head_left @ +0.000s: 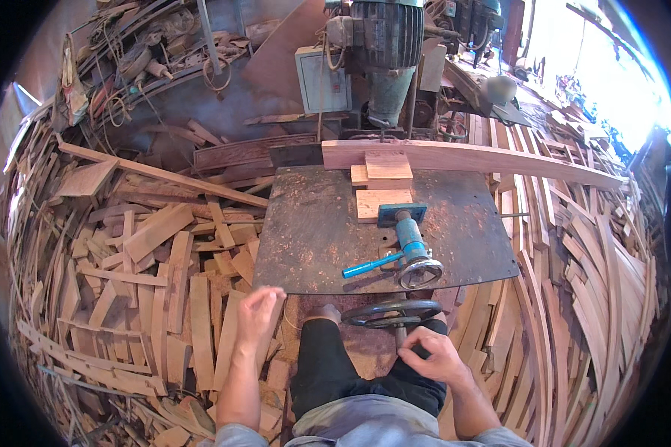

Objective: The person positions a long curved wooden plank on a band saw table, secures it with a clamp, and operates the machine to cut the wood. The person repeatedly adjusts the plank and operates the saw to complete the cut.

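My left hand (258, 316) is raised just off the front left corner of the dark metal worktable (313, 253), its fingers curled together and nothing visible in them. Below the table's front edge, my right hand (431, 357) is closed with its fingertips at the grey handle of a large dark handwheel (365, 314). On the table stands a blue clamp (410, 237) with a lever and a small metal wheel. It presses against wooden blocks (384, 203), which back onto a long curved wooden board (470, 158) lying across the table's far side.
A motor-driven drilling machine (386, 45) rises behind the board, beside a grey electrical box (325, 80). Sawdust and chips dot the table. Offcuts (160, 231) are heaped at left; long curved wooden strips (604, 283) are stacked at right. A cluttered shelf (156, 67) stands back left.
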